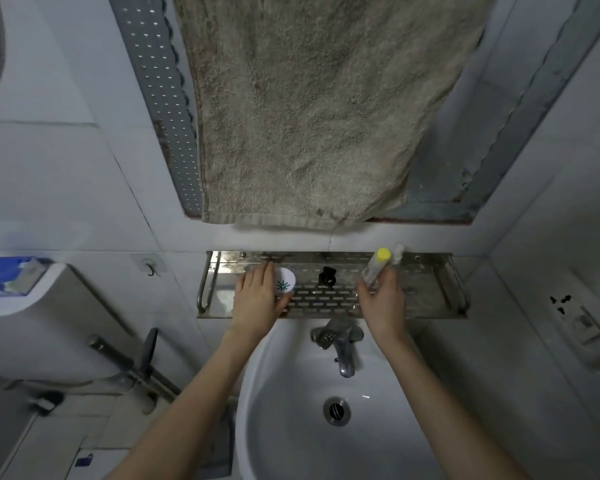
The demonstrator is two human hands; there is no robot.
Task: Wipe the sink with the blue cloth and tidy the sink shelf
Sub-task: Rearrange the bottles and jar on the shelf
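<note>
A perforated steel shelf hangs on the wall above the white sink. My left hand grips a white cup with a green mark, at the shelf's left part. My right hand holds a clear bottle with a yellow cap and a second pale item beside it, over the shelf's right part. A small black clip lies on the shelf between my hands. No blue cloth shows in view.
A chrome tap sits under the shelf, with the drain below it. A beige towel hangs over a mirror above. A blue box rests on a white unit at left. A wall socket is at right.
</note>
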